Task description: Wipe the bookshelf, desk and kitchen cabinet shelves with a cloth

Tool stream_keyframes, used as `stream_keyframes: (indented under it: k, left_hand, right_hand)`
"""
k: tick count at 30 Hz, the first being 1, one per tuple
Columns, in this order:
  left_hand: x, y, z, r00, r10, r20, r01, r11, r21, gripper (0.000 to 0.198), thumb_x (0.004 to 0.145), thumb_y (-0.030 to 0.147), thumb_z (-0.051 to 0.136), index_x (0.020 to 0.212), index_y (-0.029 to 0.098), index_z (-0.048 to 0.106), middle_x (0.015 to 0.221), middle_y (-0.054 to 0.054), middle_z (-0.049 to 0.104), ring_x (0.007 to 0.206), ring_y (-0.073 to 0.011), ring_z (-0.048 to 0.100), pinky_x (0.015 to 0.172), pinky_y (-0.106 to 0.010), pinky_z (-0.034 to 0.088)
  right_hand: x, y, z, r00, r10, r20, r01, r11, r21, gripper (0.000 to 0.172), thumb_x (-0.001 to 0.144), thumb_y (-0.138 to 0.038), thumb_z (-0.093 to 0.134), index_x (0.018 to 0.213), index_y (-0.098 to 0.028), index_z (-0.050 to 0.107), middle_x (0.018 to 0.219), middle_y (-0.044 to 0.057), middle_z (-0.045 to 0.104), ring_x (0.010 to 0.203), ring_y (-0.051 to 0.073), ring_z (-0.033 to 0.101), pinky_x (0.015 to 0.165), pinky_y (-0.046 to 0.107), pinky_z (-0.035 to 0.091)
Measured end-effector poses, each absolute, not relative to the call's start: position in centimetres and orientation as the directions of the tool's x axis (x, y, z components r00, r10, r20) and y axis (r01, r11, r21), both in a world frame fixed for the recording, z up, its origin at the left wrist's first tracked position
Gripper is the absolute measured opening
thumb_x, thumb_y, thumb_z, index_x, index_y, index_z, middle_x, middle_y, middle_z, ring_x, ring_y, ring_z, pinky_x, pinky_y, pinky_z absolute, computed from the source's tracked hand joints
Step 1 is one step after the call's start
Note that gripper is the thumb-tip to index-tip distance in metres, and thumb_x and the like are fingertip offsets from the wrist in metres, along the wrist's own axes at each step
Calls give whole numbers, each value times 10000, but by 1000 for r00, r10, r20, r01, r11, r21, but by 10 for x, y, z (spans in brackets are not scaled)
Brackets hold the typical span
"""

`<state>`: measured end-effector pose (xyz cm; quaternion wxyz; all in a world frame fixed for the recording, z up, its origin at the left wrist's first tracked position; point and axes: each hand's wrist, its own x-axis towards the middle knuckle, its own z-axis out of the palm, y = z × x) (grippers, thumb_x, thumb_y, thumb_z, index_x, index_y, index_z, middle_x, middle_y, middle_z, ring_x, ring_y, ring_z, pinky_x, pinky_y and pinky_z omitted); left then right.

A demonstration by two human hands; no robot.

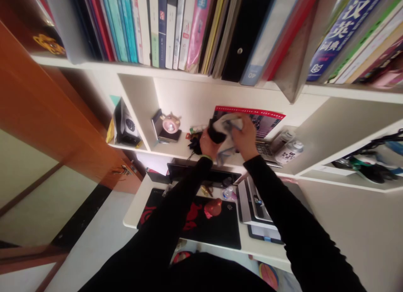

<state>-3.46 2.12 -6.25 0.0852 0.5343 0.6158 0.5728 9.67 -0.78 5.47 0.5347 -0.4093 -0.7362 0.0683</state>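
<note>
Both arms in black sleeves reach up to a white shelf [176, 151] above a desk. My left hand [209, 144] grips a small black object [215, 134] at the shelf's middle. My right hand [244, 137] is closed on a crumpled grey-white cloth [227, 125] pressed against that black object. Behind the hands stands a picture with a red top edge [266, 116].
A pink round ornament [170, 123] and a dark box [126, 125] sit to the left on the shelf. A calculator [266, 149] and a white bottle [291, 151] lie to the right. Books [176, 27] fill the shelf above. Below are a black mat [217, 229] and a laptop [252, 204].
</note>
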Motion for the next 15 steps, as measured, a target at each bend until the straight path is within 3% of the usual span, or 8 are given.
stream_keyframes:
  k: [3,6,11,15]
  left_hand:
    - [-36,16,-66,-409,753,515,591,-212,778,1194,618,446,1087,1583,107,470,1522,-273,641,1476,-430,611,1294,-541,452]
    - [-35,15,-68,-399,749,530,611,-214,762,1248,600,522,1085,1592,99,457,1541,-291,623,1481,-430,609,1289,-534,452]
    - [-36,18,-71,-387,751,534,605,-230,762,1228,616,510,1077,1593,92,461,1543,-303,620,1483,-430,608,1279,-527,463]
    - [-37,20,-73,-381,751,540,596,-247,764,949,805,288,949,1594,64,471,1537,-273,641,1467,-379,629,1290,-494,459]
  right_hand:
    - [144,16,46,-41,714,699,734,497,-464,411,912,-323,584,1276,-202,730,1359,187,733,1305,355,644,1187,553,519]
    - [157,32,22,-111,766,633,829,423,-366,517,927,-401,596,1357,-130,689,1471,242,672,1386,401,596,1223,617,472]
    - [118,36,8,-160,785,599,846,421,-326,465,960,-321,548,1352,-98,662,1462,282,658,1388,418,583,1217,632,450]
    - [69,30,20,-231,791,567,789,493,-367,462,910,-218,566,1345,-110,680,1415,235,689,1347,393,609,1212,608,458]
